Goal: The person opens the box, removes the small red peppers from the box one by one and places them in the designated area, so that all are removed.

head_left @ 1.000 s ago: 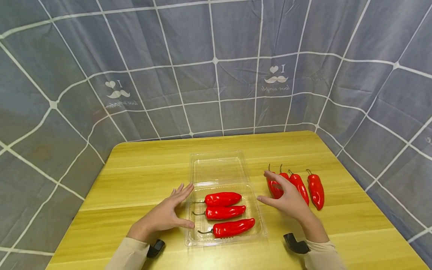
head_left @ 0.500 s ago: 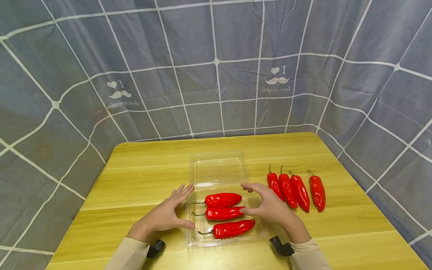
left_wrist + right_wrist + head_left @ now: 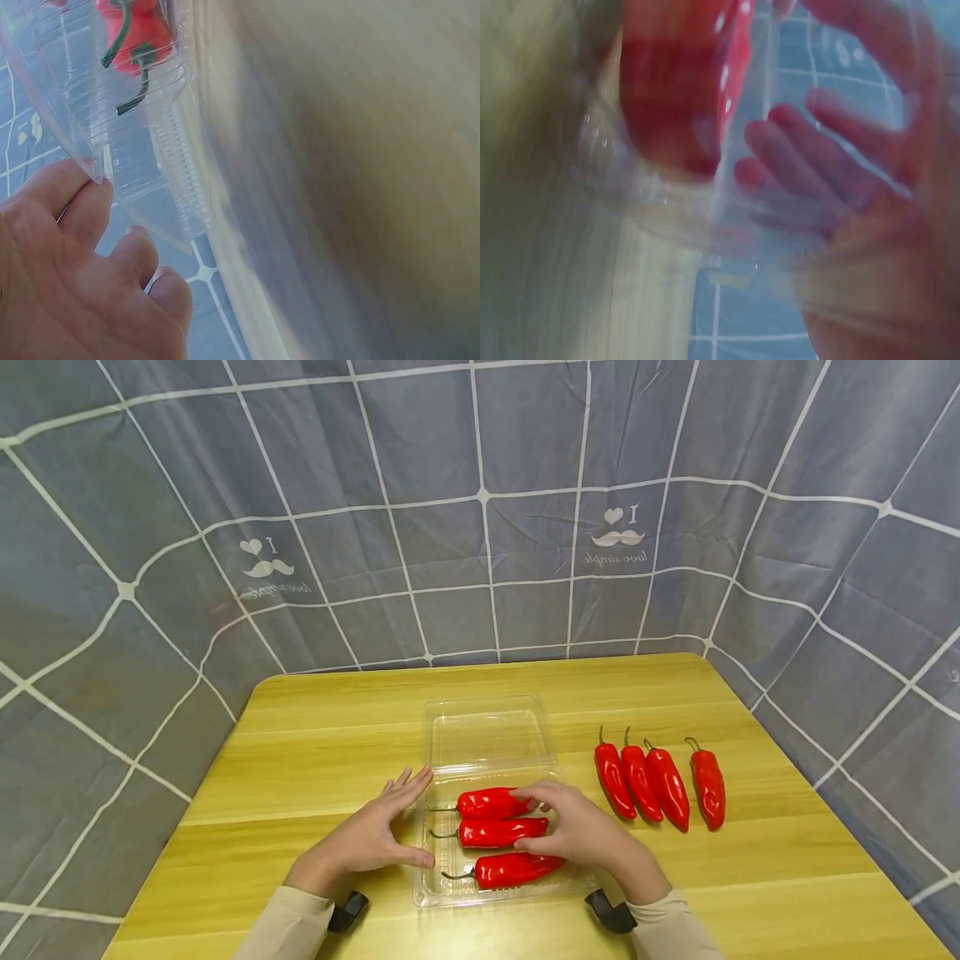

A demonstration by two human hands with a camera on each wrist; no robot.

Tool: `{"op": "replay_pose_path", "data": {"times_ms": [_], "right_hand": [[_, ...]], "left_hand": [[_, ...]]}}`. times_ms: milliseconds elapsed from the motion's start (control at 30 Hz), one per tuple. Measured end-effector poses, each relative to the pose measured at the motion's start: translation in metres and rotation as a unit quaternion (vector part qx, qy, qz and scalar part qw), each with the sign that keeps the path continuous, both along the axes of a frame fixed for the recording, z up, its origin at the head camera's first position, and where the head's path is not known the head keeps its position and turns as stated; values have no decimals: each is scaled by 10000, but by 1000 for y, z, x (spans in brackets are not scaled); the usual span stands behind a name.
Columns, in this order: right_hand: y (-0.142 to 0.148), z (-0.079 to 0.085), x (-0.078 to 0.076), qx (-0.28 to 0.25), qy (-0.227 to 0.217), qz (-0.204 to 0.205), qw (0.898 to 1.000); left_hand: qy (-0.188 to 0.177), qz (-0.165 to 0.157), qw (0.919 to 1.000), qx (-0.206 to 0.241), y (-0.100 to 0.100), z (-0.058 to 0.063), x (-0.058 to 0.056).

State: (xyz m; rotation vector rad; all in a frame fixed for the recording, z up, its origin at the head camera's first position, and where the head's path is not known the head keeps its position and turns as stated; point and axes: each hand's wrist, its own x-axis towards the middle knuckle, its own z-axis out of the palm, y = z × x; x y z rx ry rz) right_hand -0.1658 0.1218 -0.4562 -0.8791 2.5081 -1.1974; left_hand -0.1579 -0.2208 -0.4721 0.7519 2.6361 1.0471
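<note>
A clear plastic clamshell box (image 3: 450, 901) lies with its lid (image 3: 489, 737) folded back. Inside, three red peppers lie crosswise, stems to the left: a back pepper (image 3: 482, 803), a middle pepper (image 3: 491, 833) and a front pepper (image 3: 502, 871). My left hand (image 3: 367, 837) is at the box's left side, thumb and fingers spread. In the left wrist view, its fingertips touch the clear rim (image 3: 82, 154). Over the right half of the box, my right hand (image 3: 581, 827) reaches across the peppers' tips with thumb and fingers apart. It partly covers the back and front peppers.
Several more red peppers (image 3: 667, 789) lie side by side on the wooden table (image 3: 330, 710), right of the box, stems pointing away. A grey curtain (image 3: 435, 552) with white lines hangs behind the table and along both sides.
My right hand has moved left, from in front of the loose peppers to over the box, with nothing in its grip. My left hand and the peppers have stayed in place.
</note>
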Motion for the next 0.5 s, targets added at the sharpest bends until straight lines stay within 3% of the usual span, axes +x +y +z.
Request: {"op": "replay_pose_path", "data": {"times_ms": [500], "right_hand": [[-15, -1, -3, 1151, 664, 203, 9909]], "left_hand": [[20, -15, 10000, 16, 0, 0, -1]]}}
